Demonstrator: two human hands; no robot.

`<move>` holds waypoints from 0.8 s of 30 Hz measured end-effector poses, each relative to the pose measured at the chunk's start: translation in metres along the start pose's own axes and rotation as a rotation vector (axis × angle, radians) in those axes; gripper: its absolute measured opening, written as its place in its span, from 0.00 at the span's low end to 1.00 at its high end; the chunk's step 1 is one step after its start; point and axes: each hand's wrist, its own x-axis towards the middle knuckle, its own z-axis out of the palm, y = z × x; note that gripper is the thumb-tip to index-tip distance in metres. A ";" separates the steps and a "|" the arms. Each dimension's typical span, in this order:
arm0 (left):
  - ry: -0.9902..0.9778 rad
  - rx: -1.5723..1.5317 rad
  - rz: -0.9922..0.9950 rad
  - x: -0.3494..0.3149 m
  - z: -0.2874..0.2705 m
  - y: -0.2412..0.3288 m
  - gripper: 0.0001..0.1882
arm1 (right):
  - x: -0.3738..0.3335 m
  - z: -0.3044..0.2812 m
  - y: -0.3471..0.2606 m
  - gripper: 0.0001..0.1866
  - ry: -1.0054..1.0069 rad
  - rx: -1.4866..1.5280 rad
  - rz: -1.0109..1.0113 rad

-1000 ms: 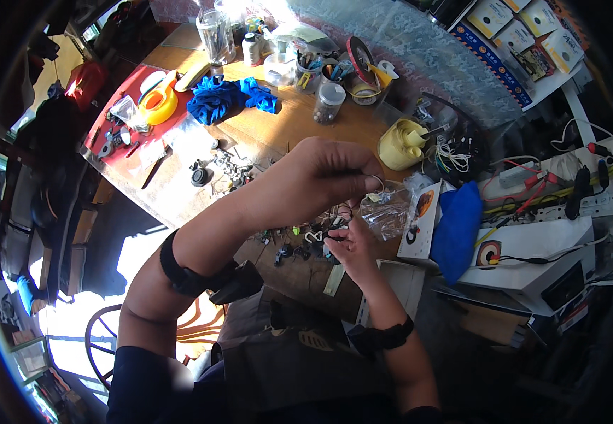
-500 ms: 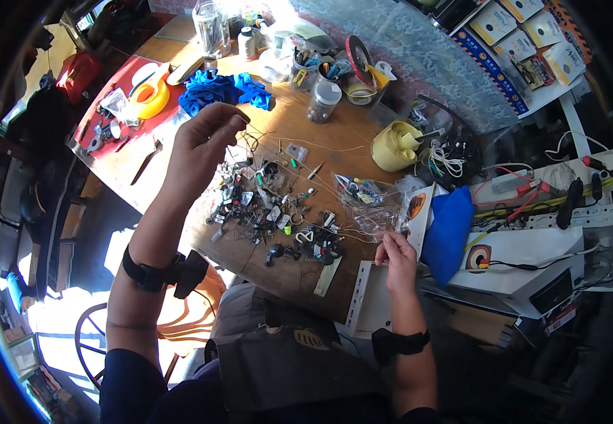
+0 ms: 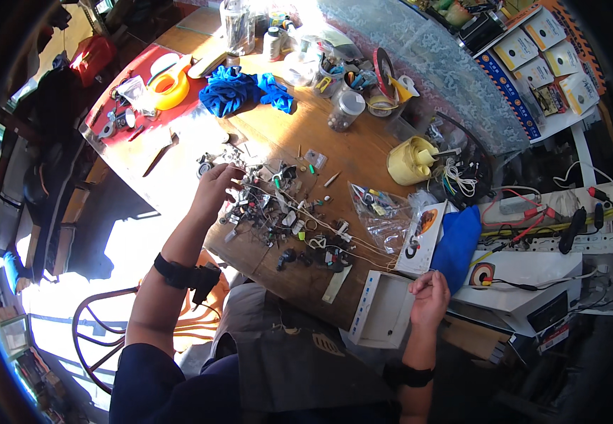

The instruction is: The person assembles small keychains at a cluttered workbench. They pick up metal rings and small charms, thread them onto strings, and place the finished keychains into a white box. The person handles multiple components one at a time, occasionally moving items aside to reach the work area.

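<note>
My left hand (image 3: pixel 216 189) is over the left edge of a pile of small electronic parts (image 3: pixel 278 212), fingers apart and curled slightly downward. No held thing shows in it. Thin cream wires (image 3: pixel 342 234) run across the pile toward my right hand (image 3: pixel 430 299). Its thumb and fingers are pinched together on the wires' right end, above a white open box (image 3: pixel 384 332). The exact grip is too small to make out clearly. A clear plastic bag (image 3: pixel 381 220) with small items lies behind the wires.
Behind the pile stand a clear jar (image 3: pixel 346 111) and a yellow container (image 3: pixel 410 161). Crumpled blue cloth (image 3: pixel 229 92) and an orange tape roll (image 3: pixel 169 89) lie at the far left. A blue sheet (image 3: pixel 455 244) leans by the right table edge, near cables and a power strip.
My left hand has come down from its raised place toward the pile, and its fingers have spread. My right hand has moved right and nearer. The wires now lie across the parts.
</note>
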 end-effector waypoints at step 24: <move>0.141 -0.702 -0.078 -0.033 -0.094 0.025 0.14 | -0.008 -0.001 0.020 0.11 0.028 -0.292 -0.013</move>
